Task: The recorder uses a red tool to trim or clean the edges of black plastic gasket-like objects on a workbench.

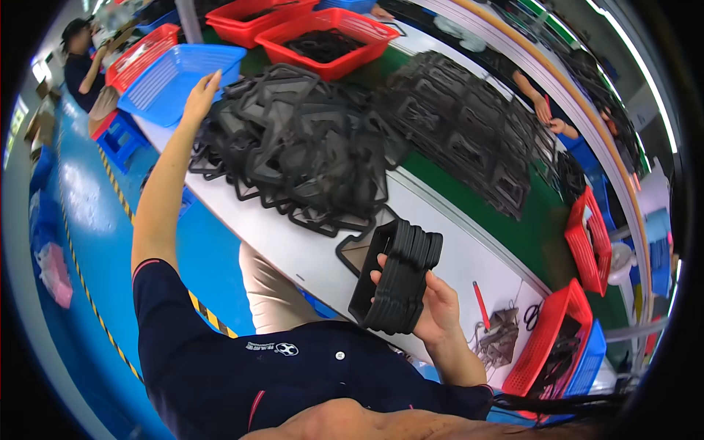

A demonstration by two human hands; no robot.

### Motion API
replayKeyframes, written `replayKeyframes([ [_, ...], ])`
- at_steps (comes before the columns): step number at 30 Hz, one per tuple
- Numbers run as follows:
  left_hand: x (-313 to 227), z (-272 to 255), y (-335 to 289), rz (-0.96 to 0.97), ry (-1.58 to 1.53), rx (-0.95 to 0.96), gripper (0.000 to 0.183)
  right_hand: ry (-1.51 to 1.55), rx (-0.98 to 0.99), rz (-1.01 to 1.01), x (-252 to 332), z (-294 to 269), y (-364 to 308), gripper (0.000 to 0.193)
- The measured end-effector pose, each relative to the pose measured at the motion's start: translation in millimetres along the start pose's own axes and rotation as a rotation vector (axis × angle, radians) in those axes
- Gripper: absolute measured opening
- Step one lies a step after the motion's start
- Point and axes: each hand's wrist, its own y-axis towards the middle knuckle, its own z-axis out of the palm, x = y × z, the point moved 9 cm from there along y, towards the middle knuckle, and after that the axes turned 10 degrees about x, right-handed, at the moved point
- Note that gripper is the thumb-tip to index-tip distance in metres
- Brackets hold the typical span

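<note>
In my right hand (438, 301) is a stack of black frame-shaped parts (403, 275), held upright over the near edge of the bench with fingers and thumb round it. My left arm stretches far out to the left. There, my left hand (202, 95) closes on the near right side of a blue slotted basket (158, 84); its fingertips are small at this distance. Between the two hands lies a big heap of loose black frames (293, 147), some hanging over the bench edge. One more frame (355, 253) lies partly behind the held stack.
Red baskets (323, 44) of black parts stand beyond the heap. Sheets of joined black parts (462, 125) cover the green belt (440, 180). A red pen-like tool (480, 304), scissors (532, 317) and another red basket (543, 352) are at right. Co-workers sit across and at far left.
</note>
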Motion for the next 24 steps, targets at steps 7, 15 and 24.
replayKeyframes([
  [7,12.1,89.8,8.5,-0.348,-0.249,0.634,0.058,-0.002,-0.136,-0.26,56.4,-26.1,-30.3,0.057],
  [15,38.7,102.8,10.7,0.013,-0.266,0.732,0.065,-0.023,-0.143,-0.257,79.6,-31.7,-9.3,0.056],
  [24,-86.7,189.8,-64.2,0.132,-0.511,0.919,0.07,-0.051,-0.138,-0.282,86.3,-14.2,-6.3,0.056],
])
